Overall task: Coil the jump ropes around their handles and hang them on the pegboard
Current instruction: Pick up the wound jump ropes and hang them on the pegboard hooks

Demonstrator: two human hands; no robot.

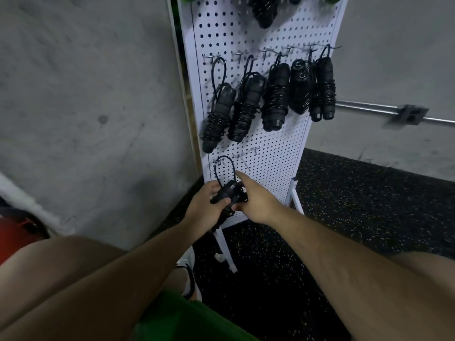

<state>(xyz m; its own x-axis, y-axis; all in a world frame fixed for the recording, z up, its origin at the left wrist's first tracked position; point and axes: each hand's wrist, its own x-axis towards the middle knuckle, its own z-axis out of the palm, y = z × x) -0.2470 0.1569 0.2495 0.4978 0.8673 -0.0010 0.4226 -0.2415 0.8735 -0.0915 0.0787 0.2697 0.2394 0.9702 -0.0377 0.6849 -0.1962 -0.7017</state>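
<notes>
As hands grip one rope, five bundles

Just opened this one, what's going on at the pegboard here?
A person is hanging a coiled jump rope on the lower row of the white pegboard. The left hand grips the bundled handles. The right hand is against them with its index finger stretched toward the board; its grip is unclear. The rope's loop reaches up to a lower hook. Five coiled ropes hang on the row above.
</notes>
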